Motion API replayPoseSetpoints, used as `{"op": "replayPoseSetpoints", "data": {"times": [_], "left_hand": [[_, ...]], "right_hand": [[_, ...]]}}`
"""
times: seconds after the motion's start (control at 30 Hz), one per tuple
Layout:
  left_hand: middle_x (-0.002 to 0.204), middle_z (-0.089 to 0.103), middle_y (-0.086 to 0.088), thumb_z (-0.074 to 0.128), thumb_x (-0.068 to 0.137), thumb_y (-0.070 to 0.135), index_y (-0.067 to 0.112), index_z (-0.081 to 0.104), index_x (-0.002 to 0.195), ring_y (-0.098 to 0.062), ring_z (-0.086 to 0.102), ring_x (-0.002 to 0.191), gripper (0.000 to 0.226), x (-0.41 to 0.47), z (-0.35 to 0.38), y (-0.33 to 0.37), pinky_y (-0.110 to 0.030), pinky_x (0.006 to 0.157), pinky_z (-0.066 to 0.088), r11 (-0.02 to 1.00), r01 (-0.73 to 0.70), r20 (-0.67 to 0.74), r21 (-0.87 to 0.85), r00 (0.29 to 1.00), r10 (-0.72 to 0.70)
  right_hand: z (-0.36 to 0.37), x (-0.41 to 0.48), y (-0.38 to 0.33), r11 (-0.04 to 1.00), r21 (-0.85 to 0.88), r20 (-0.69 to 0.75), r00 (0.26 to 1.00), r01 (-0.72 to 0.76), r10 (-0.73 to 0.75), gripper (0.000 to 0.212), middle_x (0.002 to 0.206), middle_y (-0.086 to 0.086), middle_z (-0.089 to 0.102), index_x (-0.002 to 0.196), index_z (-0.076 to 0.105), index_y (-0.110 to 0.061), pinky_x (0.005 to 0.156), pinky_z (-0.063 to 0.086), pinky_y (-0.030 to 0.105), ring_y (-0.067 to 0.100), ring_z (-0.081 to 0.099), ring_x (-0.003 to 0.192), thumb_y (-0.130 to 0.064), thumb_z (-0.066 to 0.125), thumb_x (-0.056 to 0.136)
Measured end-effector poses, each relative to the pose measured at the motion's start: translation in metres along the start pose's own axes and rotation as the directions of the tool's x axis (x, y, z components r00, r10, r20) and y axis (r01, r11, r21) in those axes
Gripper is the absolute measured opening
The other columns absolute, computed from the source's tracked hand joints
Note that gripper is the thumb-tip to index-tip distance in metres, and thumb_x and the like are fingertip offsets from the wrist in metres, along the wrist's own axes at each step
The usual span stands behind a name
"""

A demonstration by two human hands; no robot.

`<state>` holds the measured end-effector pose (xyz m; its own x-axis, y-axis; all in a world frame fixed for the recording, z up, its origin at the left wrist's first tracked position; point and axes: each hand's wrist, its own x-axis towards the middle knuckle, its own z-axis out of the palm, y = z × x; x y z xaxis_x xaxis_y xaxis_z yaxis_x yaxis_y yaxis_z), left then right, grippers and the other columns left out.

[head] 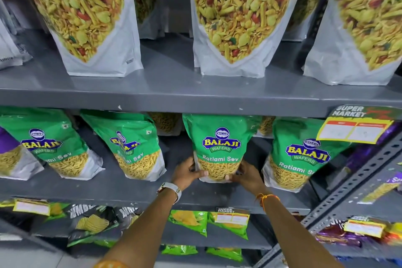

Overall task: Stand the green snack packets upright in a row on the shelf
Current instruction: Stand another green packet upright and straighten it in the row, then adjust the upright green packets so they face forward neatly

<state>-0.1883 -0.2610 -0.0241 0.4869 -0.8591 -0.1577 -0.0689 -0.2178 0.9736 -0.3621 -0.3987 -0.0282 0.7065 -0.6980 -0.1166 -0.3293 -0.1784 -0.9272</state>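
Several green Balaji Ratlami Sev packets stand on the grey middle shelf (134, 189). The centre packet (219, 143) is upright, and both hands grip its lower corners: my left hand (187, 173) on its left bottom edge, my right hand (247, 175) on its right bottom edge. To its left a packet (132, 146) leans left, and another leaning one (46, 141) stands further left. A fourth packet (300, 154) stands to the right, tilted slightly. More packets show behind them.
Large Khatta Mitha Mix pouches (237, 19) fill the upper shelf. A yellow price tag (352, 130) hangs from that shelf's edge at right. Chip bags (91, 224) lie on the lower shelf. A perforated metal upright (352, 187) runs at right, with purple packets beyond it.
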Motion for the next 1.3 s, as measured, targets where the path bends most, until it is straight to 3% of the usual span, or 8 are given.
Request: {"op": "replayPoseSetpoints", "data": {"times": [0.23,0.47,0.6,0.73,0.93,1.07,1.2,1.3], "left_hand": [[0.12,0.065,-0.014,0.078,0.07,0.017,0.014,0.056,0.112,-0.029,0.061,0.11,0.048,-0.012,-0.001,-0.015,-0.052,0.098,0.047,0.998,-0.035,-0.035,0.061,0.999,0.037],[0.12,0.065,-0.003,0.074,0.075,0.025,0.017,0.056,0.113,-0.014,0.061,0.105,0.042,-0.017,0.0,-0.012,-0.023,0.084,0.048,0.981,-0.048,-0.022,0.19,0.998,0.054],[0.116,0.059,0.002,0.073,0.076,0.02,0.013,0.053,0.123,-0.01,0.055,0.103,0.051,-0.039,-0.003,-0.016,-0.018,0.083,0.046,0.987,-0.054,-0.171,0.15,0.982,0.079],[0.067,0.061,-0.003,0.068,0.078,0.04,0.018,0.067,0.083,-0.012,0.052,0.062,0.023,-0.087,-0.033,-0.043,-0.033,0.065,0.048,0.97,-0.039,-0.459,0.239,0.876,0.148],[0.08,0.051,-0.011,0.064,0.075,0.046,0.023,0.047,0.086,-0.025,0.05,0.073,0.031,-0.106,-0.134,-0.059,-0.039,0.064,0.044,0.982,-0.061,-0.693,0.179,0.701,0.17],[0.142,0.04,-0.015,0.073,0.068,0.037,0.006,0.035,0.134,-0.03,0.041,0.127,0.083,-0.079,-0.181,-0.05,-0.045,0.104,0.037,0.997,0.034,-0.572,0.063,0.82,0.009],[0.153,0.026,-0.009,0.076,0.065,0.046,0.011,0.021,0.144,-0.028,0.03,0.138,0.102,-0.062,-0.2,-0.041,-0.035,0.109,0.029,0.998,0.058,-0.294,0.024,0.955,-0.048],[0.138,0.045,0.003,0.076,0.05,0.062,0.012,0.036,0.137,-0.017,0.043,0.127,0.108,-0.047,-0.215,-0.041,-0.032,0.101,0.043,0.997,0.081,-0.169,0.005,0.982,-0.079]], "right_hand": [[0.007,-0.013,0.004,0.999,-0.037,-0.019,1.0,-0.013,0.012,0.053,0.122,0.016,0.064,0.117,0.058,-0.005,0.102,0.046,0.049,0.031,0.059,0.112,-0.006,0.079,0.069],[0.01,-0.024,-0.003,1.0,-0.018,-0.049,0.999,-0.011,0.01,0.053,0.119,0.009,0.063,0.118,0.053,-0.003,0.089,0.045,0.031,0.023,0.058,0.107,-0.007,0.077,0.071],[0.03,-0.045,-0.001,0.997,-0.057,-0.329,0.944,-0.047,0.026,0.043,0.093,0.01,0.06,0.098,0.055,0.003,0.07,0.04,0.028,0.026,0.057,0.085,-0.016,0.081,0.068],[0.068,-0.078,0.01,0.994,-0.09,-0.583,0.812,-0.059,-0.004,0.037,0.077,0.013,0.049,0.073,0.045,-0.007,0.064,0.036,0.038,0.034,0.049,0.077,-0.022,0.079,0.071],[0.143,-0.073,-0.033,0.982,-0.148,-0.239,0.96,0.114,-0.147,0.034,0.095,0.001,0.054,0.096,0.057,-0.012,0.076,0.042,0.026,0.02,0.053,0.09,-0.032,0.075,0.075],[0.183,-0.031,-0.082,0.995,0.039,-0.107,0.991,0.088,-0.084,0.062,0.131,0.018,0.051,0.123,0.049,0.0,0.091,0.039,0.021,0.027,0.049,0.118,-0.019,0.079,0.072],[0.2,0.007,-0.104,0.991,0.128,0.012,0.999,0.039,-0.041,0.084,0.15,0.011,0.033,0.139,0.03,-0.007,0.091,0.036,0.004,0.019,0.031,0.135,-0.01,0.079,0.07],[0.212,0.029,-0.112,1.0,-0.008,-0.014,1.0,-0.012,0.012,0.085,0.141,0.017,0.045,0.134,0.037,0.0,0.103,0.039,0.037,0.026,0.042,0.129,-0.025,0.082,0.065]]}}
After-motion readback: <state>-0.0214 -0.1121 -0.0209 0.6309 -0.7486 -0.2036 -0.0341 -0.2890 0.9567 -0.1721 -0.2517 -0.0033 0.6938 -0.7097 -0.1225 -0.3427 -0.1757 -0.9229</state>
